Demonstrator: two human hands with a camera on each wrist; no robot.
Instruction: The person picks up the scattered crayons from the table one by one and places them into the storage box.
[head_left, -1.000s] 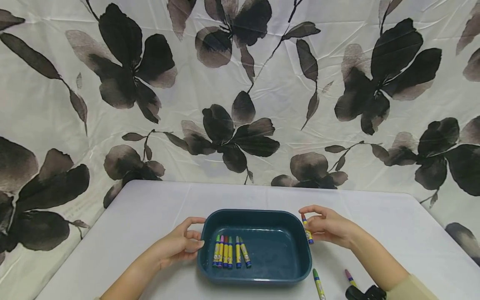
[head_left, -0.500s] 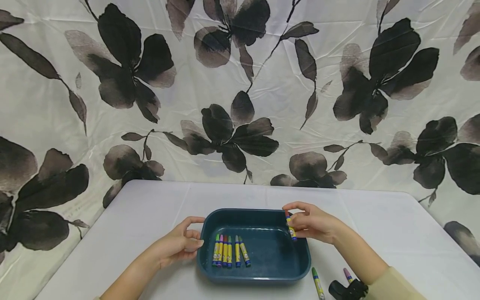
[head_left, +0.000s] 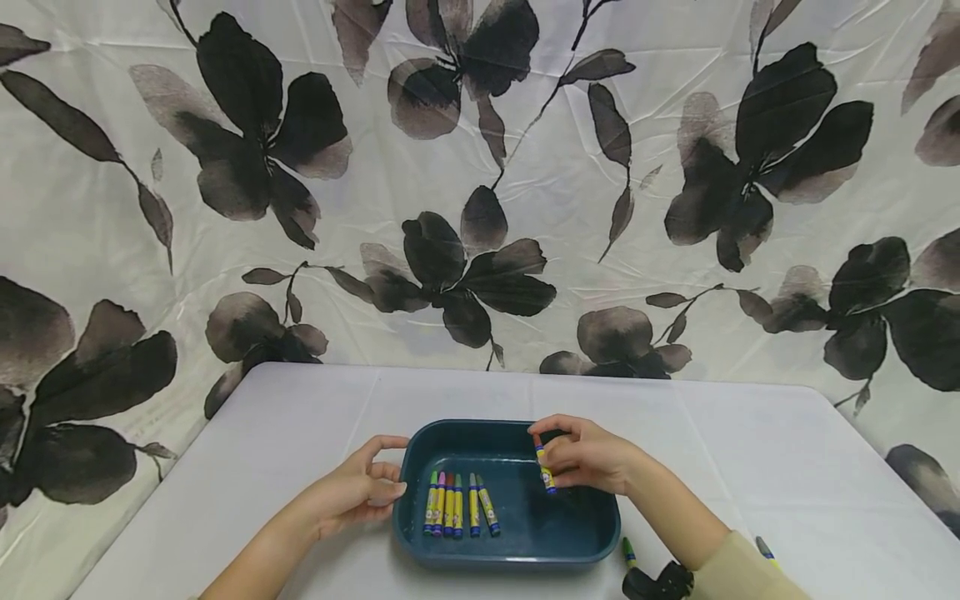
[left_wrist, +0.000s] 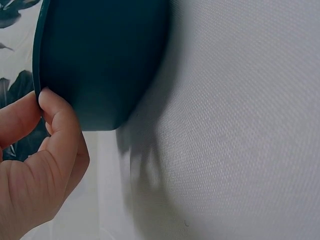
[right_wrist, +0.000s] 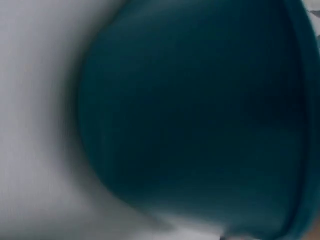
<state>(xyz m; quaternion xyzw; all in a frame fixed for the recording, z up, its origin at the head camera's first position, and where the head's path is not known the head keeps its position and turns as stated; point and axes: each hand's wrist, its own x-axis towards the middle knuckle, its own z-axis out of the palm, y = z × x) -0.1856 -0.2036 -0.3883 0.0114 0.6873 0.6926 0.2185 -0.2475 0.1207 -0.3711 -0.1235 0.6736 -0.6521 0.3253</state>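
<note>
In the head view, a dark teal plastic tub [head_left: 510, 548] stands on the white-covered table. My left hand [head_left: 358, 487] pinches its left rim between thumb and fingers, as the left wrist view shows at the tub's wall [left_wrist: 100, 60]. Over the tub's right half, my right hand [head_left: 592, 454] pinches a red-tipped crayon [head_left: 544, 467] in a yellow and blue wrapper, its tip pointing away. Several crayons [head_left: 448, 507] lie side by side in the left half of the tub. The right wrist view holds mostly the tub's outer wall [right_wrist: 200, 110], blurred.
A green crayon [head_left: 628, 550] lies right of the tub, partly hidden by a black device [head_left: 658, 581] at the right sleeve. Further right lies a dark-tipped crayon [head_left: 765, 548], partly covered by the sleeve. A floral cloth [head_left: 480, 183] hangs behind the table.
My right hand has carried the red-tipped crayon leftward, from beside the tub's right rim to above its inside. My left hand stays at the left rim.
</note>
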